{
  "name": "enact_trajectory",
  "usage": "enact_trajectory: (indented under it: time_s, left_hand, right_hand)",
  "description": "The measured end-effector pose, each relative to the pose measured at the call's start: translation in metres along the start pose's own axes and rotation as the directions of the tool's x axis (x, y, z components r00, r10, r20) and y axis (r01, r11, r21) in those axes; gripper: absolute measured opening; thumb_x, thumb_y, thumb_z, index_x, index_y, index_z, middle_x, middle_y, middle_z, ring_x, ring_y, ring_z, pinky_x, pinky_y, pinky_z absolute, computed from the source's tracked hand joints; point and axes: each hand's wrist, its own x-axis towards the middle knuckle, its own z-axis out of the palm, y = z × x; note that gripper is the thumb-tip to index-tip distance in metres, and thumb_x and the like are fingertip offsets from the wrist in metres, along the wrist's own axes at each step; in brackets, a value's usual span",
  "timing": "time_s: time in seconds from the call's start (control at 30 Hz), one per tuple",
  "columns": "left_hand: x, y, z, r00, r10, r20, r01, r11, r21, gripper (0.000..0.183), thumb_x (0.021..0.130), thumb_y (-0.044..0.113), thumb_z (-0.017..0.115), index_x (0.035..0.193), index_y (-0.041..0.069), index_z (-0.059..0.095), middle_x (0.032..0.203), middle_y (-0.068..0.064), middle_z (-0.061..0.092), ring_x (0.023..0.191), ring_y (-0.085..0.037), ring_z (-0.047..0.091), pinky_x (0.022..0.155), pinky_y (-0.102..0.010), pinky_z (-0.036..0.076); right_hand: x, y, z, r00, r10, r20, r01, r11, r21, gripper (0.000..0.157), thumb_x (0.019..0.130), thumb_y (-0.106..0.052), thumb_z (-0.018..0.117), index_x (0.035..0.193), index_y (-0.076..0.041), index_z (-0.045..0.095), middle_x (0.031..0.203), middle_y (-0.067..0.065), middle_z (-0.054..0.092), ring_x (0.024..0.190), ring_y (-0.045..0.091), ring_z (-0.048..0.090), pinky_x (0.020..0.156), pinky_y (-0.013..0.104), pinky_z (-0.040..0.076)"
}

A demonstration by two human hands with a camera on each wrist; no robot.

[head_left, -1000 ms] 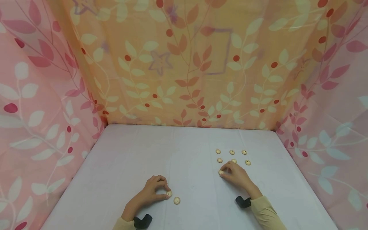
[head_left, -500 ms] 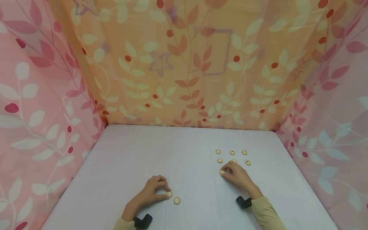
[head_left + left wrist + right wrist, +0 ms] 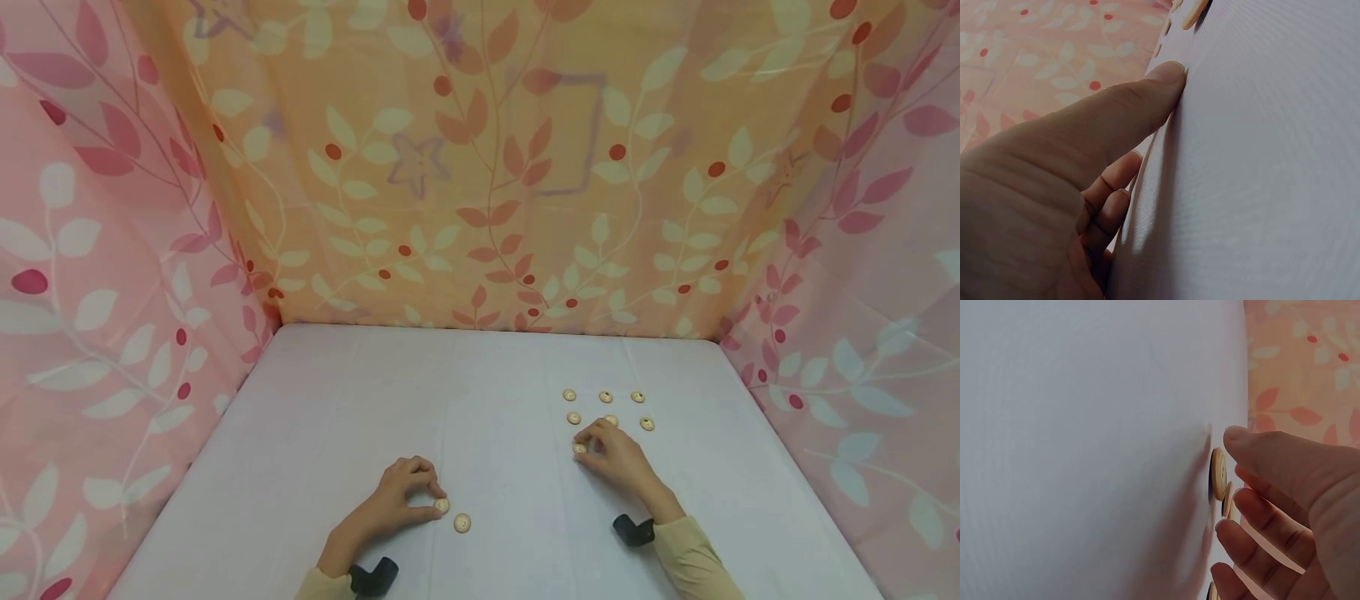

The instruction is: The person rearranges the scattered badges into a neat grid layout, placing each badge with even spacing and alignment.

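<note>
In the head view, my left hand (image 3: 403, 500) pinches a round cream button (image 3: 442, 506) between thumb and forefinger on the white table. A loose button (image 3: 462, 523) lies flat just right of it. Farther right, my right hand (image 3: 617, 458) pinches another button (image 3: 580, 448) at the table surface. Beyond that hand, several buttons (image 3: 569, 395) lie in two rows, one (image 3: 611, 421) partly covered by the fingers. The left wrist view shows the thumb (image 3: 1135, 103) down on the cloth, hiding its button. In the right wrist view, buttons (image 3: 1219, 474) show beside the fingers.
The white-covered table (image 3: 337, 392) is enclosed by an orange leaf-patterned curtain (image 3: 480, 167) behind and pink ones (image 3: 90, 333) at both sides. Black wrist mounts (image 3: 633, 530) sit at both wrists, below tan sleeves.
The button in my right hand has shifted very slightly to the right. My left hand and the loose buttons stay where they were.
</note>
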Motion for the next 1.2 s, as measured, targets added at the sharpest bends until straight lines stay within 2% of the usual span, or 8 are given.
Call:
enact_trajectory:
  time_s: [0.33,0.67,0.93,1.2]
  left_hand:
    - [0.0,0.001,0.0,1.0,0.002,-0.008,-0.002,1.0,-0.004,0.017,0.071,0.04,0.077,0.083,0.033,0.067,0.101,0.016,0.05,0.097,-0.008,0.04,0.088,-0.045,0.029]
    - [0.0,-0.001,0.001,1.0,0.019,-0.016,-0.019,1.0,0.021,0.017,0.071,0.04,0.076,0.083,0.033,0.066,0.101,0.016,0.05,0.095,-0.008,0.04,0.086,-0.043,0.03]
    - [0.0,-0.001,0.001,1.0,0.024,-0.018,-0.024,1.0,0.012,0.017,0.072,0.041,0.076,0.083,0.032,0.067,0.1,0.015,0.05,0.095,-0.008,0.04,0.086,-0.042,0.03]
    - [0.0,-0.002,0.001,0.999,0.028,-0.015,-0.028,1.0,0.008,0.016,0.073,0.043,0.074,0.083,0.034,0.067,0.1,0.016,0.05,0.095,-0.008,0.04,0.086,-0.041,0.03]
  right_hand:
    - [0.0,-0.017,0.008,0.999,-0.041,0.007,0.041,0.999,0.034,0.024,0.072,-0.022,0.079,0.092,-0.019,0.068,0.082,-0.009,0.051,0.072,0.006,0.046,0.063,0.023,0.039]
    - [0.0,-0.041,0.023,0.993,-0.117,0.028,0.116,0.993,0.038,0.022,0.073,-0.026,0.078,0.091,-0.022,0.068,0.086,-0.012,0.054,0.069,0.001,0.044,0.061,0.02,0.038]
    - [0.002,-0.057,0.04,0.975,-0.21,0.069,0.207,0.977,0.042,0.02,0.076,-0.03,0.075,0.093,-0.022,0.067,0.087,-0.013,0.054,0.075,0.002,0.048,0.067,0.022,0.04]
    - [0.003,-0.084,0.052,0.959,-0.26,0.111,0.255,0.965,0.061,0.021,0.078,-0.034,0.073,0.094,-0.022,0.068,0.089,-0.012,0.055,0.076,0.003,0.049,0.067,0.021,0.042]
